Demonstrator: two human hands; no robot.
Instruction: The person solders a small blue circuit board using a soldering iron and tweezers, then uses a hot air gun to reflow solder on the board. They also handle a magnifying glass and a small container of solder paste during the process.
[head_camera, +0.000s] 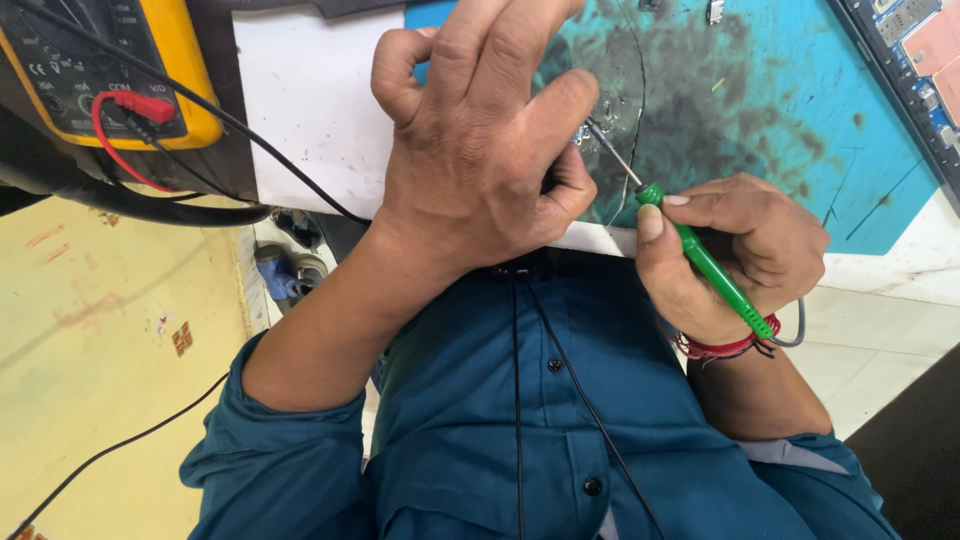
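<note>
My left hand (470, 150) lies palm down over the near edge of a blue work mat (760, 100), its thumb and forefinger pinched on a small shiny metal part (580, 133). My right hand (745, 250) grips a green-handled tool (705, 262) like a pen. The tool's thin metal tip (608, 148) slants up-left and touches the small part right at my left fingertips. A grey cord leaves the rear of the tool behind my right wrist, which wears a red thread band (722, 349).
The mat is stained dark around the work spot and rests on a white tabletop (310, 110). A yellow multimeter (100, 70) with red and black leads sits at top left. A circuit board (920, 60) lies at top right. A thin black wire hangs down my blue shirt.
</note>
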